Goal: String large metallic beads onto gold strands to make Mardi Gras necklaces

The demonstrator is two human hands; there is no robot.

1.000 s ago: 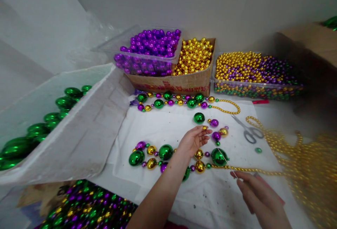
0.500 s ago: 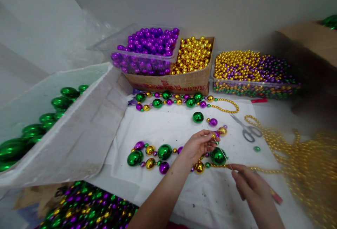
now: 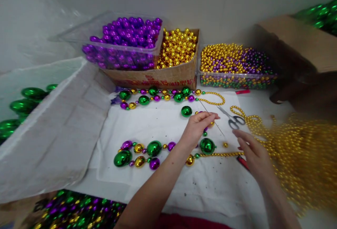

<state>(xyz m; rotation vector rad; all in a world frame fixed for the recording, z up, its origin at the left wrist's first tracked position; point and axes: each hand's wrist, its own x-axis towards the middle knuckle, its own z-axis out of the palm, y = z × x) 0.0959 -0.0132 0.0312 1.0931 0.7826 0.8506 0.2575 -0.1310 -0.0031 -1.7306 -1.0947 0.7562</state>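
Observation:
My left hand (image 3: 198,128) is closed, thumb against fingers, on a thin needle-like wire (image 3: 219,129) that sticks out on both sides of the fingertips. Beneath it lies a bead necklace (image 3: 154,148) of large green, purple and gold beads, partly hidden by my wrist. My right hand (image 3: 250,148) has its fingers apart and holds nothing visible. Just beyond its fingertips are the grey-handled scissors (image 3: 233,122). One small gold bead (image 3: 225,144) rests between the two hands. A big green bead (image 3: 186,111) sits behind my left hand.
A second necklace (image 3: 144,100) lies farther back. Behind it stand a tub of purple beads (image 3: 131,34), a carton of gold beads (image 3: 179,48) and a tub of small mixed beads (image 3: 223,60). Gold bead strands (image 3: 297,151) pile up right; a white-walled box (image 3: 60,127) stands left.
My right hand has let go of the wire and moved up toward the scissors. My left hand still grips the wire, now tilted differently. The camera view has shifted rightward.

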